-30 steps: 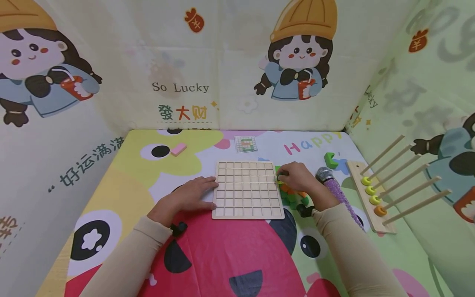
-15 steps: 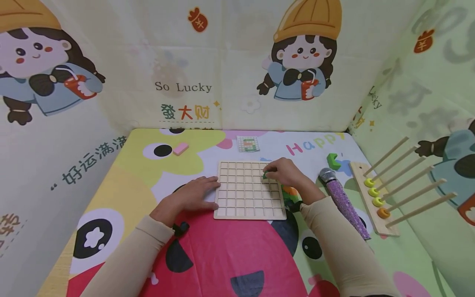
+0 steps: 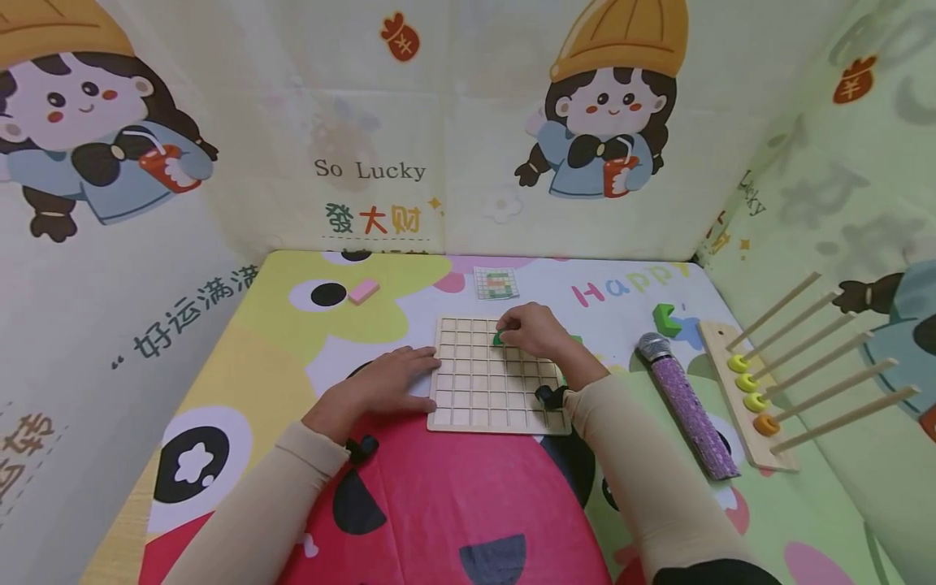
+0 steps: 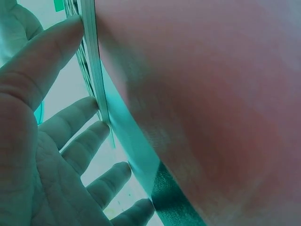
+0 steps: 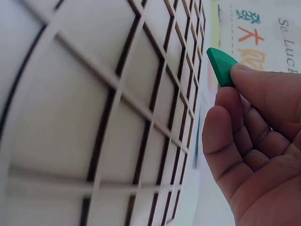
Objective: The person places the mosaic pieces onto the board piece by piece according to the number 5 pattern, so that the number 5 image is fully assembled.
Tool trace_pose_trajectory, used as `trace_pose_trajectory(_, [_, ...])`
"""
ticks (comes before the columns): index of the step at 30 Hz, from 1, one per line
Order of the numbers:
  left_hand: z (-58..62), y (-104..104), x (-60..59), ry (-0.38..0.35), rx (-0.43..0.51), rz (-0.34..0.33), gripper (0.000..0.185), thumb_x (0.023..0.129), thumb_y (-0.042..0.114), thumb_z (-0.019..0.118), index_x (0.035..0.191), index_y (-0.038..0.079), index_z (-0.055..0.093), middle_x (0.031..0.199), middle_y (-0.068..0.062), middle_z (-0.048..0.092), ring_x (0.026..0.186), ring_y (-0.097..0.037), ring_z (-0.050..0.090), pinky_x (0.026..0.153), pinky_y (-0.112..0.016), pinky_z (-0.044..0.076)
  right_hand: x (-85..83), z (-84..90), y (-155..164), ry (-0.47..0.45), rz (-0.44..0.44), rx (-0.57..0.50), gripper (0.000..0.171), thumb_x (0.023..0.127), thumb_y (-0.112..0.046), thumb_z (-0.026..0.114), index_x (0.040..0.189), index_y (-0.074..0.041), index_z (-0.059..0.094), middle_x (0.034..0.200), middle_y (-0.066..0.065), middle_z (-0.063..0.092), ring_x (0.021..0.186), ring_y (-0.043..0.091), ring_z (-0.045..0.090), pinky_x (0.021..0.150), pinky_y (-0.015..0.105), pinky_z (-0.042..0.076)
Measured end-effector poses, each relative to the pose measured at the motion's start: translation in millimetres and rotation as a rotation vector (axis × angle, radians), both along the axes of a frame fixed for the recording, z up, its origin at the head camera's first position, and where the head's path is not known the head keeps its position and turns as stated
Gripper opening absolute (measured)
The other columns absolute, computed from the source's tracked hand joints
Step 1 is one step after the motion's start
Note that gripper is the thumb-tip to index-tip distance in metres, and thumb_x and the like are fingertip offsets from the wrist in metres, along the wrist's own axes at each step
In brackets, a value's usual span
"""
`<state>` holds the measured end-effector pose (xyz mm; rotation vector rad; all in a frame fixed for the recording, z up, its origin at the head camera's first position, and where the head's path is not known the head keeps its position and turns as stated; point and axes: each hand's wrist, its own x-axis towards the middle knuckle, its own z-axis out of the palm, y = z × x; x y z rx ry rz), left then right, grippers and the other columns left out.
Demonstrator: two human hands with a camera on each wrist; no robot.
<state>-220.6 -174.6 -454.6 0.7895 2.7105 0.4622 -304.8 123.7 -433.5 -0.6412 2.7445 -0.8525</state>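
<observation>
A square wooden grid board [image 3: 468, 382] lies flat on the table in front of me. My left hand [image 3: 387, 382] rests at its left edge, fingers straight and spread; in the left wrist view the fingertips [image 4: 101, 129] reach the board's side. Over the board's far part, my right hand [image 3: 537, 331] pinches a small green block [image 5: 221, 66] between thumb and fingers. That block has one curved edge and a pointed end. It shows close over the grid's upper rows in the head view. The board's cells hold no pieces where they show.
Behind the board lies a small pattern card [image 3: 496, 283]. A pink block [image 3: 364, 291] sits at the back left, a green notched block [image 3: 665, 320] at the right. Beside my right arm lie a purple glittery microphone [image 3: 687, 406] and a wooden peg stand [image 3: 749, 398] with rings.
My right hand has come from the pile of coloured blocks right of the board to over its far rows, carrying the green block left. My left hand stays at the board's edge.
</observation>
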Motion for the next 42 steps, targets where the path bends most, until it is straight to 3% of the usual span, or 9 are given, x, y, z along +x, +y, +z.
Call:
trace_pose_trajectory(7, [-1.2, 0.7, -0.9, -0.008, -0.019, 0.002, 0.078, 0.090, 0.049, 0.076, 0.155, 0.015, 0.049, 0.166, -0.010, 0.039, 0.153, -0.041, 0.034, 0.122, -0.060, 0.033, -8.2, -6.2, -16.4, -0.023, -0.036, -0.016, 0.015, 0.098, -0.015, 0.068, 0.108, -0.007, 0.077, 0.096, 0.006, 0.077, 0.082, 0.017, 0.069, 0.081, 0.034, 0.055])
trace_pose_trajectory(26, [1.1, 2.6, 2.2, -0.014, -0.008, 0.015, 0.077, 0.090, 0.046, 0.076, 0.155, 0.015, 0.050, 0.166, -0.010, 0.039, 0.153, -0.040, 0.034, 0.122, -0.060, 0.032, -13.4, -12.1, -39.4, -0.053, -0.068, 0.074, 0.013, 0.098, -0.017, 0.070, 0.104, -0.010, 0.079, 0.099, 0.004, 0.077, 0.095, 0.021, 0.064, 0.089, 0.036, 0.053])
trace_pose_trajectory(42, [-1.2, 3.7, 1.3, -0.004, -0.032, 0.011, 0.077, 0.091, 0.049, 0.075, 0.155, 0.015, 0.050, 0.165, -0.011, 0.039, 0.152, -0.042, 0.034, 0.122, -0.060, 0.032, -6.9, -12.3, -48.0, 0.087, 0.041, 0.199, 0.016, 0.101, -0.010, 0.064, 0.102, -0.010, 0.080, 0.107, 0.007, 0.078, 0.104, 0.026, 0.070, 0.091, 0.039, 0.058])
